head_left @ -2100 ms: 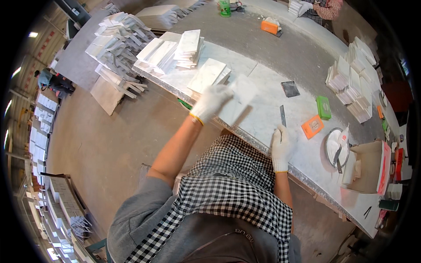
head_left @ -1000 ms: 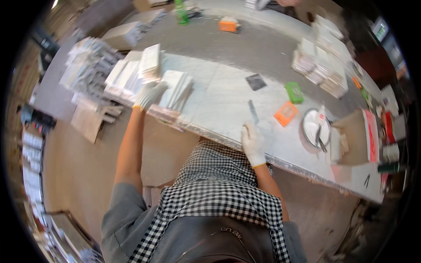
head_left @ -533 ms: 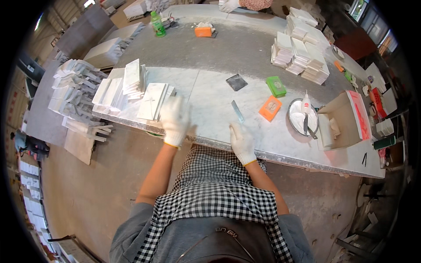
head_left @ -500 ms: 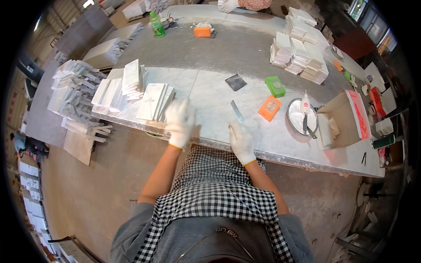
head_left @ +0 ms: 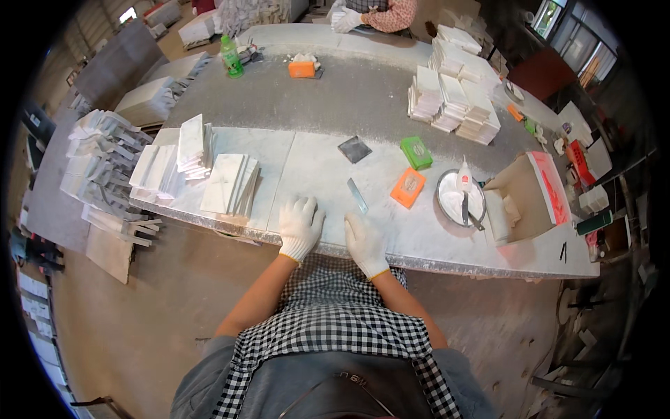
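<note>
My left hand (head_left: 301, 225), in a white knit glove, lies on the pale stone bench top (head_left: 317, 157) near its front edge, fingers stretched out and slightly apart. Close beside it on the right is my right hand (head_left: 365, 243), gloved the same way. Its fingers are curled in, and anything inside them is hidden. Just beyond the right hand lies a thin bluish blade-like strip (head_left: 358, 195). A fanned stack of white tiles (head_left: 229, 183) stands left of my left hand. Farther off are a dark square pad (head_left: 354, 149), an orange block (head_left: 407, 188) and a green block (head_left: 417, 153).
On the right, a bowl of white paste (head_left: 451, 198) holds a white bottle (head_left: 465, 176) and a knife, beside an open cardboard box (head_left: 527, 199). More tile stacks (head_left: 453, 101) stand at the back right. A green bottle (head_left: 231, 57) stands far left. Across the bench is a gloved co-worker (head_left: 347, 19).
My left hand has come away from the tile stack, toward my right hand, and now lies flat. The view has shifted, showing more of the co-worker.
</note>
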### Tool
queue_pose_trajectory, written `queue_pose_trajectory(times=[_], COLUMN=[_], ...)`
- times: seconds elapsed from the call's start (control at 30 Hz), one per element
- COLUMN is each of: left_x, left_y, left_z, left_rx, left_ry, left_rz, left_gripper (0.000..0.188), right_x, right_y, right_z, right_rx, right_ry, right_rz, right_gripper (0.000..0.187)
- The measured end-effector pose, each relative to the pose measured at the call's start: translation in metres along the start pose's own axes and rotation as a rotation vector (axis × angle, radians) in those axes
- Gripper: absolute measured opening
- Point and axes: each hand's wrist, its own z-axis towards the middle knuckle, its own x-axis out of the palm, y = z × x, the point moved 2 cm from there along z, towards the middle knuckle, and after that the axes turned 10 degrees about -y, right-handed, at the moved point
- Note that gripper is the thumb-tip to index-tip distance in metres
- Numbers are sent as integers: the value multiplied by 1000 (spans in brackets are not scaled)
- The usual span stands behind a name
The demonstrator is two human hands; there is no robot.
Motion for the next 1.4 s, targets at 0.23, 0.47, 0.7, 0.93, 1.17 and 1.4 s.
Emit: queue_pose_trajectory(times=[0.23, 0.47, 0.7, 0.93, 1.17, 1.4], left_x=[1, 2, 1, 2, 1, 4], left_y=[1, 2, 0, 2, 3, 1], left_z=[5, 1, 3, 1, 2, 7], left_rx=[-40, -17, -37, -39, -27, -43], left_ry=[106, 48, 86, 68, 92, 85], left_rz=[-17, 17, 5, -33, 20, 43], left_gripper=[20, 20, 19, 19, 19, 18], right_x=[1, 3, 3, 6, 2, 5], right_y=[0, -2, -4, -6, 1, -6], right_z=[-1, -4, -4, -3, 3, 8], right_rx=[-19, -24, -42, -21, -15, 74], right_ry=[-23, -16, -44, -35, -40, 5], right_rz=[-73, -77, -82, -74, 1, 29], right_gripper=[21, 19, 16, 16, 15, 17])
